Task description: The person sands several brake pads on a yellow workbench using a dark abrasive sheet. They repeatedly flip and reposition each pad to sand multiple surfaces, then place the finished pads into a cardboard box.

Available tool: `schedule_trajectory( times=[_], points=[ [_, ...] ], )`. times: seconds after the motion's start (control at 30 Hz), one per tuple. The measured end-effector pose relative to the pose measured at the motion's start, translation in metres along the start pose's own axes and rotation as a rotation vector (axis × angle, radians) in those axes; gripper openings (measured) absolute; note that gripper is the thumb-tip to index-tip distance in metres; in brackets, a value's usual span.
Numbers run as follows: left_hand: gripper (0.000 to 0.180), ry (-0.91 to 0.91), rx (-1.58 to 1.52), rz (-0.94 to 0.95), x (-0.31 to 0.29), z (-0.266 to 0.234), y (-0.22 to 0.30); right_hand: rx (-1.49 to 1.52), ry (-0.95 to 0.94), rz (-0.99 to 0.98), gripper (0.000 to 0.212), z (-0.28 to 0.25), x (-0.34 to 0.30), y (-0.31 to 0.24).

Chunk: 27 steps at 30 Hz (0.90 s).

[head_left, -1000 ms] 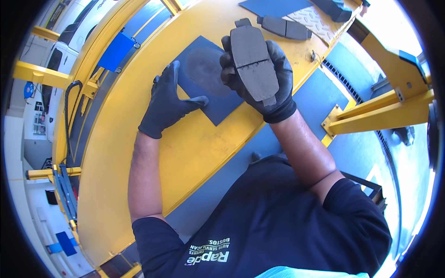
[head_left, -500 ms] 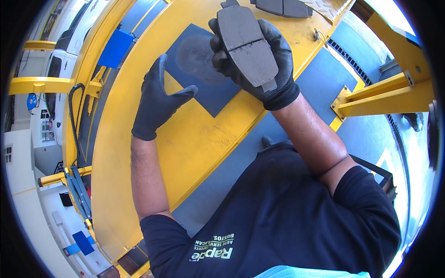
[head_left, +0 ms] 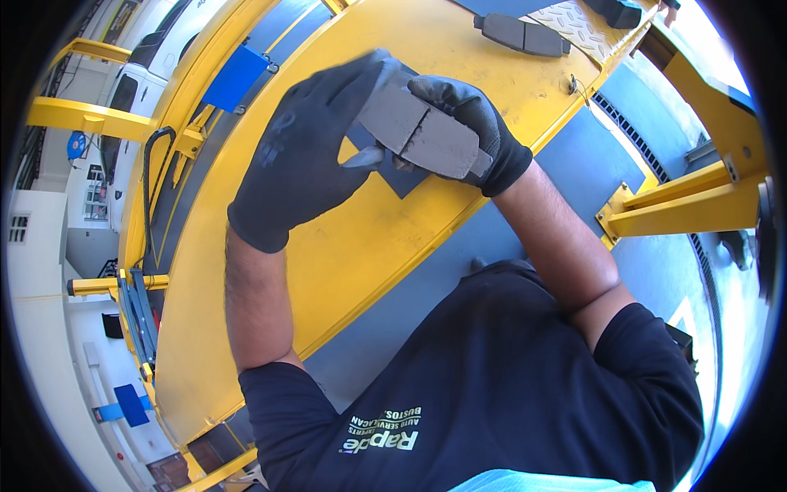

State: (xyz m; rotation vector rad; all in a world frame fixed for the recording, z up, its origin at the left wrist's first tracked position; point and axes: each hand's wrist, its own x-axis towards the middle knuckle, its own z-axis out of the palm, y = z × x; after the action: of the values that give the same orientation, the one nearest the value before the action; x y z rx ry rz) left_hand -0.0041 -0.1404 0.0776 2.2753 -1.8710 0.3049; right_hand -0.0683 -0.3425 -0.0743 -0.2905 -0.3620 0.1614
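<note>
A grey brake pad [head_left: 422,135] with a dark groove across its friction face is held up over the yellow platform, tilted down to the right. My right hand [head_left: 484,115], in a black glove, grips it along its far right side. The gloved left hand [head_left: 303,152] closes round its left end, with the thumb at the lower edge and the fingers at the far edge. A second brake pad [head_left: 522,35] lies farther off on the platform, groove up, touched by neither hand.
The yellow lift platform [head_left: 328,275] slopes across the view, with a chequered metal plate [head_left: 578,29] at its far end. Yellow lift arms [head_left: 684,211] stand at the right. A white vehicle [head_left: 135,86] is at the far left. A floor drain grate [head_left: 627,131] runs at the right.
My left hand has moved up from open beside the pad and taken its left end. The held pad has turned from nearly upright to sideways and come lower. The view has shifted slightly.
</note>
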Motion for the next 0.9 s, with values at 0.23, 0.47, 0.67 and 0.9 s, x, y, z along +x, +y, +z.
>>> schedule_trajectory(
  times=[0.23,0.47,0.67,0.9],
  points=[
    [0.073,0.089,-0.072,-0.1,-0.016,0.005,0.009,-0.12,0.279,0.111,0.055,0.033,-0.007,-0.011],
    [0.064,0.384,-0.19,-0.319,-0.019,0.053,0.019,-0.152,0.227,-0.067,0.065,0.039,-0.031,-0.007],
    [0.069,0.521,-0.262,-0.464,-0.016,0.067,0.04,-1.083,0.278,-0.201,0.055,0.048,-0.03,0.006],
    [0.067,0.554,-0.56,-0.537,-0.013,0.066,0.054,-1.134,0.223,-0.354,0.05,0.05,-0.016,0.016]
  ],
)
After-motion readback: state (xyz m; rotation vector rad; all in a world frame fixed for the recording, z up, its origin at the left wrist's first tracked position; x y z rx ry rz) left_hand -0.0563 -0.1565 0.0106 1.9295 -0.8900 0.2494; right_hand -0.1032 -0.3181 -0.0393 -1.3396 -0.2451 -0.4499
